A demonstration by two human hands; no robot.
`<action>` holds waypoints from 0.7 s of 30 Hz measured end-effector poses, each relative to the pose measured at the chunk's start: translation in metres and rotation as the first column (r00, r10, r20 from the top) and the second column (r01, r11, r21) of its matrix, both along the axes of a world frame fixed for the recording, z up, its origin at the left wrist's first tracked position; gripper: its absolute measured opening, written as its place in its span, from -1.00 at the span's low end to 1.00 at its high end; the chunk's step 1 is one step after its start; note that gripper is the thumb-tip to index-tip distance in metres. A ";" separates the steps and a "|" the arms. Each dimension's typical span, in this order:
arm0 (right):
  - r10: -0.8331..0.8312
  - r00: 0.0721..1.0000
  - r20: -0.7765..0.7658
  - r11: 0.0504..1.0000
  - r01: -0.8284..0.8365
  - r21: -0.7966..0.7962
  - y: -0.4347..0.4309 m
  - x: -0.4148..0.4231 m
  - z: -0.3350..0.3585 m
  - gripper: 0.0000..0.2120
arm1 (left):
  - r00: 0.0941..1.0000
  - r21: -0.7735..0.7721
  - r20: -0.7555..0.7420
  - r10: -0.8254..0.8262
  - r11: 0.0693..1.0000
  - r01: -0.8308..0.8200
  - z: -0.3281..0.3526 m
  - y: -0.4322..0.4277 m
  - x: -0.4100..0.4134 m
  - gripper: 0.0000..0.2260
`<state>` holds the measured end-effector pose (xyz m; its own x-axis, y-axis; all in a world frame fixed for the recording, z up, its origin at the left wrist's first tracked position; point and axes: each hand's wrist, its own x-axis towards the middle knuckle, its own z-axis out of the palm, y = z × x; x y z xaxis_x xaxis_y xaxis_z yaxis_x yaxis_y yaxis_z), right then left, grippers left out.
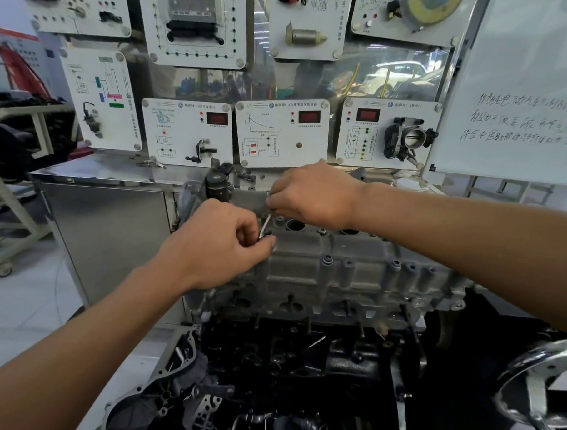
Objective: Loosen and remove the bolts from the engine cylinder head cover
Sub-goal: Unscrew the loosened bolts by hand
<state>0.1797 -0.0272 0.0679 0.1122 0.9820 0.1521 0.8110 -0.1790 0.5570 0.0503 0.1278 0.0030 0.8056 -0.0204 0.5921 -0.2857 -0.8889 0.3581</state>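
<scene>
The grey cylinder head cover [354,270] sits on top of the dark engine block in the middle of the view. Several bolts [328,259] stand in bosses along its near edge. A long thin silver bolt [266,225] slants up out of a hole at the cover's far left end. My right hand [312,196] pinches its upper end. My left hand [222,244], fingers curled, pinches its lower end just above the cover. Open round wells [295,225] show in the cover's top.
A metal cabinet [112,227] stands behind and left of the engine, with loose small parts on its top. Training panels [281,133] line the wall behind. A whiteboard [524,95] is at the right. A chrome handwheel [541,385] sits at the lower right.
</scene>
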 end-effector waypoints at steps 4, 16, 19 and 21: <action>-0.037 0.999 -0.006 0.999 0.037 -0.018 0.008 -0.002 -0.001 -0.88 | 0.998 0.027 -0.057 -0.017 0.999 0.019 0.000 0.001 0.000 -0.62; 0.050 0.998 0.049 0.999 -0.050 -0.020 0.008 0.006 -0.002 -0.82 | 0.997 0.073 -0.012 -0.083 0.994 0.083 -0.001 0.002 -0.004 -0.60; 0.032 0.996 -0.081 0.998 -0.028 0.048 -0.001 0.008 -0.015 -0.82 | 0.995 -0.044 0.057 -0.078 0.996 0.081 0.000 0.005 -0.001 -0.62; 0.004 0.990 -0.138 0.999 0.002 0.042 -0.002 0.005 -0.015 -0.79 | 0.994 -0.083 0.081 -0.073 0.993 0.080 0.001 0.004 0.000 -0.63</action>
<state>0.1846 -0.0295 0.0526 0.1343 0.9751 0.1762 0.8798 -0.1992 0.4317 0.0504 0.1321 0.0036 0.7552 -0.0262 0.6549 -0.3815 -0.8301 0.4067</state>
